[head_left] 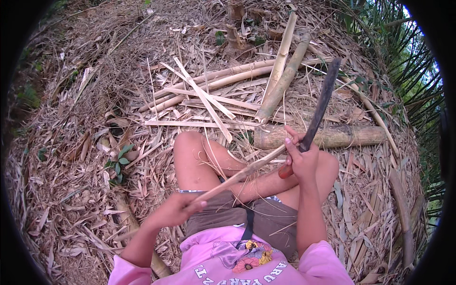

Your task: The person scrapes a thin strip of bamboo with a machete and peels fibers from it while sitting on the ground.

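Note:
My left hand (172,210) is closed around one end of a long, narrow bamboo strip (240,175). The strip slants up to the right across my lap, its far end at the fingers of my right hand (305,159). That hand is wrapped around a machete (324,100); its reddish-orange handle shows below the palm. The long dark blade points up and to the right, away from me. Whether the right fingers also pinch the strip's end, I cannot tell. Thin curled shavings (216,164) hang about my crossed legs.
A thick bamboo section (349,137) lies just beyond my right knee. Split bamboo pieces (204,99) are heaped ahead, with a split half culm (280,57) and a round pole (287,78). Cut stumps (235,35) stand farther off. Dry leaf litter covers the ground; green bamboo grows at right.

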`<action>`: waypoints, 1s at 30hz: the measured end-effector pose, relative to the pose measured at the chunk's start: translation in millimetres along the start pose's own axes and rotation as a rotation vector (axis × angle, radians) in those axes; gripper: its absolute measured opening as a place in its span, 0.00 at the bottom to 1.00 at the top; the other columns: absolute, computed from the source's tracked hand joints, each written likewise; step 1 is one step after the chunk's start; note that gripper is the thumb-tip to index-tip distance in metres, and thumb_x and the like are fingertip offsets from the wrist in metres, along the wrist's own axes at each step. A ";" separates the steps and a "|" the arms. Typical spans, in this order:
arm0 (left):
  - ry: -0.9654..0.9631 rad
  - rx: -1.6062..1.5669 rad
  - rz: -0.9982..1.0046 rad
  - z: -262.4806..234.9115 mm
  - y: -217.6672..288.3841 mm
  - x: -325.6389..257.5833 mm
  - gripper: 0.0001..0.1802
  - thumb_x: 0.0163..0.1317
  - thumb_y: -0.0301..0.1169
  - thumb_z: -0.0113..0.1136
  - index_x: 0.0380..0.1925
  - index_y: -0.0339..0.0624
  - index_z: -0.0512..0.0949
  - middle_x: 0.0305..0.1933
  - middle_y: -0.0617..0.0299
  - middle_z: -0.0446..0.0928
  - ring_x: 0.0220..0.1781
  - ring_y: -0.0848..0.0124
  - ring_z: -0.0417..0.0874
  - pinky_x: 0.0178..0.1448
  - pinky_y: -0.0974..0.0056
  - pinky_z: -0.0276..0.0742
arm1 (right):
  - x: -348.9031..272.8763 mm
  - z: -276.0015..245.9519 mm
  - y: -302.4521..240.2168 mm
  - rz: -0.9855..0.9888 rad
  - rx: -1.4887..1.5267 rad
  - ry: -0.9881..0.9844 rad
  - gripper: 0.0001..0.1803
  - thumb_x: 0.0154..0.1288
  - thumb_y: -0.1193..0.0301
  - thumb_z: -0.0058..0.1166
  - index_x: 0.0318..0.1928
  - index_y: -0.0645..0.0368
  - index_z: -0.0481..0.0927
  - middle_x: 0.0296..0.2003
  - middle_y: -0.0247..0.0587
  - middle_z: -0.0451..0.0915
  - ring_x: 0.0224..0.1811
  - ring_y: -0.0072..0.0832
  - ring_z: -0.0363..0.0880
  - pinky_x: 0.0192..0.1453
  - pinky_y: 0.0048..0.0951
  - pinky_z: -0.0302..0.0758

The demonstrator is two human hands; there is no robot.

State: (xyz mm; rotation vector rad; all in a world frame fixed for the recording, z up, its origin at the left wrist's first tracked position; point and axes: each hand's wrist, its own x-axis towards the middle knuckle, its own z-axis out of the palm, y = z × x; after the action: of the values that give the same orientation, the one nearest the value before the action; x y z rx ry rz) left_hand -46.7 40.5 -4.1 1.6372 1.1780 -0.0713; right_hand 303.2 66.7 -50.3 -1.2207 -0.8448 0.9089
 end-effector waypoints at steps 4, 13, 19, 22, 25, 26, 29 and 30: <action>-0.125 -0.413 -0.033 20.6 11.3 18.4 0.21 0.76 0.45 0.44 0.36 0.40 0.76 0.22 0.70 0.66 0.24 0.80 0.65 0.29 0.71 0.64 | -10.0 -9.6 3.9 -0.134 -0.232 0.114 0.06 0.59 0.83 0.57 0.35 0.62 0.74 0.51 0.50 0.82 0.19 0.14 0.73 0.23 0.17 0.67; 0.055 -0.564 0.229 45.7 56.2 50.6 0.13 0.78 0.35 0.40 0.50 0.40 0.71 0.26 0.70 0.64 0.24 0.81 0.63 0.28 0.74 0.63 | -57.6 14.4 -10.0 -0.400 -1.044 -0.210 0.10 0.54 0.68 0.62 0.37 0.57 0.82 0.26 0.43 0.82 0.25 0.32 0.82 0.29 0.37 0.75; 0.439 -0.205 0.423 75.3 45.6 65.1 0.12 0.76 0.32 0.44 0.44 0.35 0.74 0.29 0.57 0.74 0.28 0.69 0.74 0.34 0.64 0.70 | -65.8 35.7 -26.1 -0.407 -1.065 -0.379 0.17 0.51 0.55 0.63 0.31 0.56 0.82 0.22 0.43 0.81 0.24 0.40 0.83 0.30 0.42 0.78; 0.464 -0.146 0.345 72.9 55.9 56.7 0.13 0.76 0.32 0.44 0.40 0.34 0.75 0.28 0.61 0.75 0.26 0.70 0.74 0.32 0.63 0.69 | -46.9 28.8 -9.6 -0.417 -1.102 -0.354 0.22 0.54 0.48 0.62 0.30 0.57 0.80 0.24 0.47 0.82 0.27 0.44 0.84 0.31 0.43 0.79; 0.450 -0.110 0.231 72.4 66.7 46.5 0.12 0.75 0.32 0.46 0.38 0.33 0.73 0.24 0.53 0.75 0.23 0.60 0.76 0.30 0.58 0.69 | -28.9 22.9 -8.0 -0.314 -1.155 -0.310 0.17 0.54 0.53 0.62 0.29 0.55 0.81 0.25 0.46 0.83 0.27 0.43 0.85 0.31 0.43 0.80; 0.493 -0.062 0.242 74.8 63.8 48.9 0.12 0.74 0.31 0.46 0.38 0.33 0.72 0.22 0.50 0.75 0.23 0.56 0.77 0.29 0.56 0.69 | -32.4 29.0 -18.0 -0.301 -1.195 -0.353 0.15 0.54 0.56 0.62 0.28 0.54 0.80 0.24 0.44 0.83 0.27 0.41 0.85 0.30 0.42 0.79; 0.537 0.037 0.240 82.6 69.6 48.5 0.10 0.74 0.30 0.45 0.37 0.32 0.69 0.22 0.40 0.74 0.25 0.41 0.76 0.29 0.47 0.68 | -36.8 30.6 -5.7 -0.423 -1.143 -0.383 0.09 0.55 0.63 0.62 0.28 0.53 0.81 0.24 0.42 0.83 0.26 0.40 0.85 0.30 0.41 0.79; 0.537 0.062 0.225 84.4 71.0 46.4 0.10 0.73 0.29 0.44 0.36 0.32 0.67 0.23 0.36 0.74 0.26 0.36 0.76 0.30 0.43 0.68 | -27.3 23.8 2.8 -0.440 -1.129 -0.343 0.08 0.54 0.64 0.62 0.29 0.53 0.82 0.24 0.42 0.83 0.26 0.40 0.85 0.30 0.41 0.79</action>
State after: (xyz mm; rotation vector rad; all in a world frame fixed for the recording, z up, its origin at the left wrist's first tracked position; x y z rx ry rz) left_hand 68.3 10.2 -17.0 1.8967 1.3826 0.5074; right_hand 270.3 51.4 -50.9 -1.7147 -1.9614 0.2165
